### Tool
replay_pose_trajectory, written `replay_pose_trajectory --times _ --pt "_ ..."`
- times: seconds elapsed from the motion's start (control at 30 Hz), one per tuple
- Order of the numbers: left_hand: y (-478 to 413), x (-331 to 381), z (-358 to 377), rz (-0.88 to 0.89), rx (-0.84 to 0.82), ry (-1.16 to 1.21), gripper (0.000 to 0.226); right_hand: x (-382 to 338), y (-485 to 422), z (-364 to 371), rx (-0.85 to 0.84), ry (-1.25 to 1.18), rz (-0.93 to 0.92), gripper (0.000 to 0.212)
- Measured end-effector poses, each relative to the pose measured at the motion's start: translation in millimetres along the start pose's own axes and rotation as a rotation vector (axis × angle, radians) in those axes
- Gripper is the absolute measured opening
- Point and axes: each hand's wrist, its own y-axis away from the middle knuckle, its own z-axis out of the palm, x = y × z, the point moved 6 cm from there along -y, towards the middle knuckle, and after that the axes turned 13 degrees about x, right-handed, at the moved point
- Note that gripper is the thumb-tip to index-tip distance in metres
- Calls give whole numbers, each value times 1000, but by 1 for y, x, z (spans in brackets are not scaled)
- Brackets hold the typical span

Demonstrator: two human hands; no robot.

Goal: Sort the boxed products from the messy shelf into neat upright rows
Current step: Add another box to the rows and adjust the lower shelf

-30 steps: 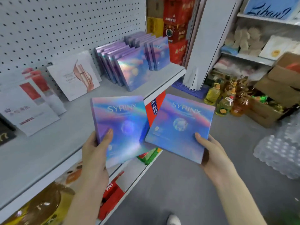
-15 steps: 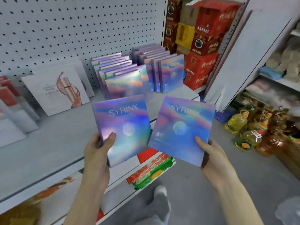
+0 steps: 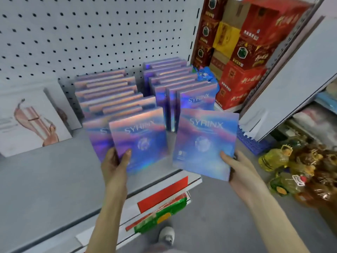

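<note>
Since half a second ago you have carried both boxes in toward the rows, which now fill the middle of the frame. Your left hand (image 3: 116, 161) grips the lower left corner of one flat iridescent purple-blue cardboard box (image 3: 142, 141), thumb on its face. This box now overlaps the front of the left upright row of matching boxes (image 3: 109, 92) on the grey metal shelf (image 3: 45, 179). Your right hand (image 3: 240, 167) holds a second iridescent box (image 3: 204, 143) by its lower right edge, thumb on top. It is tilted and sits in front of the right upright row (image 3: 175, 77), over the shelf's front lip.

Both held boxes read "SYRINX" across the top, as does the front box of the right row; the smaller print is blurred. The red cartons (image 3: 242, 81) at upper right carry gold writing too smeared to read.
</note>
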Motion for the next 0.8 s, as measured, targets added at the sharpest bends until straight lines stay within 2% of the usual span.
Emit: replay_pose_trajectory --times 0.07,0.17,0.33,0.4,0.5,0.6,0.73,0.8 --pt "0 -2 -3 107 83 -163 20 1 -18 2 -23 56 -5 36" --pt "7 1 -10 352 239 -465 24 0 -43 6 -88 138 -55 36" --pt "16 9 -11 352 414 -509 63 -5 -86 12 -202 210 -138 30" --pt "20 16 -8 369 444 -572 66 -10 -105 18 -242 282 -210 28" --pt "24 24 -4 371 486 -637 70 -17 -132 26 -297 412 -343 36" --pt "25 36 4 414 502 -668 71 -19 -152 31 -344 527 -466 29" --pt "31 55 17 539 531 -752 71 -18 -170 37 -266 632 -583 21" --pt "40 61 25 636 550 -775 60 -16 -177 35 -167 774 -642 24"
